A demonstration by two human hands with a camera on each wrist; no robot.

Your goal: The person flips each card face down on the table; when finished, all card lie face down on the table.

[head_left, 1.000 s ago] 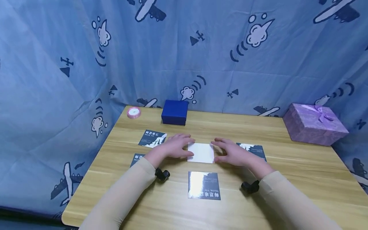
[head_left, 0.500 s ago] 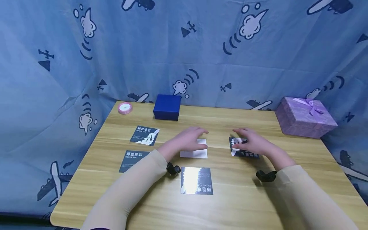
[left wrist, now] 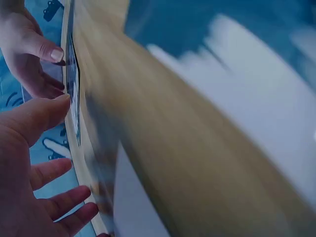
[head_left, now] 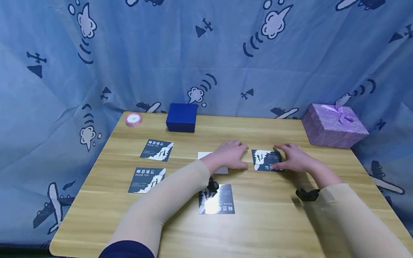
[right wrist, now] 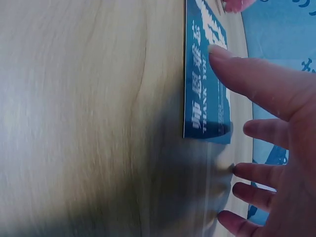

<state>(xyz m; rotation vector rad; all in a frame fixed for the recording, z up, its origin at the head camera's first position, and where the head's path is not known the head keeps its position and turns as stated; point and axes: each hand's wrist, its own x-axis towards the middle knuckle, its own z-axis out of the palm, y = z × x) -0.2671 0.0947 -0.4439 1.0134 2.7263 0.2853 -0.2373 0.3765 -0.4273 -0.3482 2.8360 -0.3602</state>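
A dark printed card (head_left: 262, 160) with white lettering and a white ragged pattern lies flat on the table between the two hands. My right hand (head_left: 296, 158) is at its right end, fingers spread; in the right wrist view the thumb (right wrist: 247, 74) overlaps the card's face. My left hand (head_left: 230, 156), thumb and fingers apart, is just left of that card. Beneath the left wrist lies a white blank card (head_left: 222, 171), partly hidden. Nearer the body, another dark card (head_left: 222, 204) reflects the light. In the left wrist view, the left fingers (left wrist: 59, 202) are extended and hold nothing.
Two more dark cards, an upper one (head_left: 157, 150) and a lower one (head_left: 146, 180), lie on the left. A pink ribbon roll (head_left: 133, 119) and a blue box (head_left: 181, 118) stand at the back; a purple gift box (head_left: 333, 126) is at the back right.
Both hands have left the white card and moved right to the dark card, the right hand first and the left after it. The head view has shifted slightly right.
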